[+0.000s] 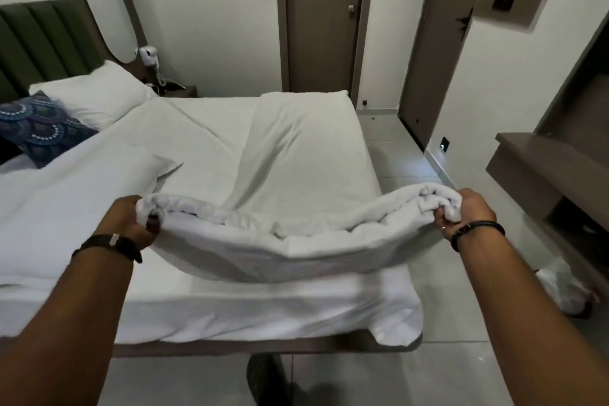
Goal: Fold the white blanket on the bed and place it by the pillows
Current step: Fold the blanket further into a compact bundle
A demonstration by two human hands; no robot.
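White blanket (296,241): bunched lengthwise, held up by both ends over the foot edge of the bed (296,142); its middle sags toward the mattress. It sits at the foot end of the bed, well apart from the pillows.

Left hand (131,221): fingers curled round the blanket's left end, thumb underneath, cloth gathered in the grip. Dark watch strap (108,245) on the wrist.

Right hand (468,211): fingers curled and pinching the blanket's right end in a thick wad. Dark bracelet (478,229) on the wrist; a ring shows on one finger.

Bed: white sheet, creased, one corner hanging loose at the foot. A second white cover (66,208) lies rumpled on the bed's left half.

White pillow (95,92): at the head of the bed, against the green padded headboard (39,39).

Patterned blue cushion (36,128): just beside the white pillow, touching it.

Wall-mounted hair dryer (148,54): beyond the head of the bed, above a small bedside shelf.

Brown door (323,16): beyond the far side of the bed.

Wall shelf unit (540,161): right of the bed, across the tiled floor; its open compartment is dark and the contents cannot be told.
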